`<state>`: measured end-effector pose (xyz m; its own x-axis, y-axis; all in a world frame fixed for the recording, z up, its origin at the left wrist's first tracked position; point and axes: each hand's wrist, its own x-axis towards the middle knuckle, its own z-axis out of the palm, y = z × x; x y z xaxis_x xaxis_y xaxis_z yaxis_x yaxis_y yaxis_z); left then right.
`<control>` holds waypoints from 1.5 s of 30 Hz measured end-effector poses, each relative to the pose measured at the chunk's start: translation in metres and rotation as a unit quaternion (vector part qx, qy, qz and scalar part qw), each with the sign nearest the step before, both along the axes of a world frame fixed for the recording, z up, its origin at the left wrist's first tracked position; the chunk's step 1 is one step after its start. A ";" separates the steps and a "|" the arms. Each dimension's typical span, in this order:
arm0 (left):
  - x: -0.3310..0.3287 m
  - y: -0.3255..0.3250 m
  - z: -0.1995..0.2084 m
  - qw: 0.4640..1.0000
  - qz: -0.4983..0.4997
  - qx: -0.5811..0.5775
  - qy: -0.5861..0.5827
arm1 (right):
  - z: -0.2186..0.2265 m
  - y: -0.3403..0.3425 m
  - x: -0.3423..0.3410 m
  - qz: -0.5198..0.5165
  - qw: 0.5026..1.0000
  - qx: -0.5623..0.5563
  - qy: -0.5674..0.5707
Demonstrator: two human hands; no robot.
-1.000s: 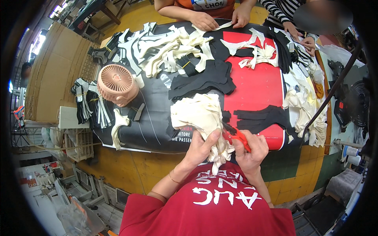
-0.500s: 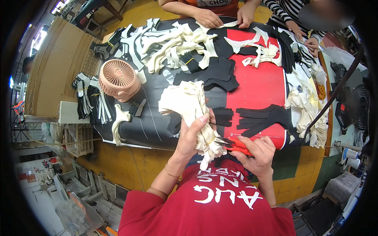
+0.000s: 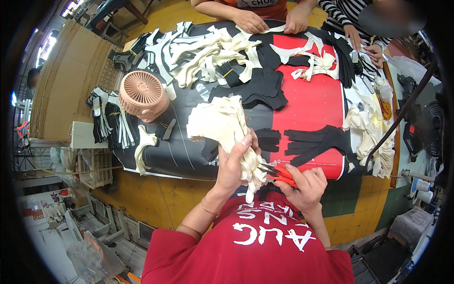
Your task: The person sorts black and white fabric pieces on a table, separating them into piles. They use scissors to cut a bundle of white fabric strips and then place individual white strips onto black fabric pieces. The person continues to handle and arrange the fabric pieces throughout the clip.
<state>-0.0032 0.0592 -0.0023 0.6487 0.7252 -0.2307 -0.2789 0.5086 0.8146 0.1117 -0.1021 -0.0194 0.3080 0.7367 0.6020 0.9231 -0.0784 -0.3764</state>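
My left hand [image 3: 232, 163] is closed around a thick bundle of cream fabric pieces [image 3: 220, 120], held up over the table's near edge. The bundle fans out above my fingers, and its gathered lower end hangs below them. My right hand [image 3: 306, 188] grips red-handled snips [image 3: 285, 176]. Their dark jaws point left and touch the gathered end, where a thin band seems to run round it. Whether the jaws are closed on the band is too small to tell. Black fabric strips [image 3: 317, 142] lie on the table just beyond my right hand.
A pink fan [image 3: 143, 97] stands at the table's left. Cream cut pieces [image 3: 203, 54] are heaped at the back, near stacked black pieces [image 3: 257, 90]. Across the table are a co-worker's hands [image 3: 250, 21]; a striped-sleeved person [image 3: 352, 35] works at far right. A dark cable [image 3: 406, 104] crosses the right side.
The bundle and my left hand have shifted slightly, the fanned end tipping a little left. The snips have moved slightly up with my right hand, staying at the gathered end.
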 end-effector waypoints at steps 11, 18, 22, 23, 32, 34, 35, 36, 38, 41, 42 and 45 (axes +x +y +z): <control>0.004 -0.013 -0.007 0.995 0.063 -0.043 -0.070 | -0.015 0.006 -0.018 -0.032 0.998 0.036 0.036; 0.004 -0.013 -0.013 0.995 0.064 -0.052 -0.063 | -0.023 0.008 -0.017 -0.033 0.998 0.032 0.034; 0.006 -0.018 -0.017 0.993 0.096 -0.052 -0.050 | -0.023 0.010 -0.015 -0.050 0.995 0.043 0.072; 0.004 -0.018 -0.017 0.993 0.091 -0.050 -0.051 | -0.022 0.009 -0.014 -0.053 0.994 0.041 0.091; -0.020 0.043 -0.016 0.989 0.136 0.015 -0.060 | -0.007 0.002 0.031 -0.168 0.959 0.074 0.216; -0.025 0.070 -0.017 0.986 0.166 0.031 -0.007 | -0.002 -0.002 0.048 -0.211 0.949 0.063 0.226; -0.027 0.083 -0.019 0.984 0.171 0.050 -0.001 | -0.001 -0.003 0.054 -0.235 0.942 0.067 0.229; -0.029 0.097 -0.020 0.982 0.177 0.059 0.021 | 0.001 -0.005 0.061 -0.247 0.942 0.061 0.219; -0.033 0.121 -0.022 0.986 0.157 0.050 0.040 | 0.005 -0.010 0.070 -0.278 0.936 0.047 0.209; -0.039 0.141 -0.023 0.990 0.101 0.069 0.071 | 0.005 -0.016 0.077 -0.300 0.931 0.046 0.204; -0.040 0.145 -0.023 0.990 0.079 0.076 0.089 | 0.004 -0.017 0.078 -0.300 0.931 0.050 0.201; -0.044 0.150 -0.022 0.963 0.012 0.185 0.198 | 0.002 -0.020 0.078 -0.311 0.930 0.052 0.188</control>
<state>-0.0469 0.2091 -0.0241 0.5456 0.8186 -0.1797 0.0821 0.1611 0.9835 0.1896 -0.1225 -0.0178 0.8583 0.2902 0.4231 0.5130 -0.4978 -0.6992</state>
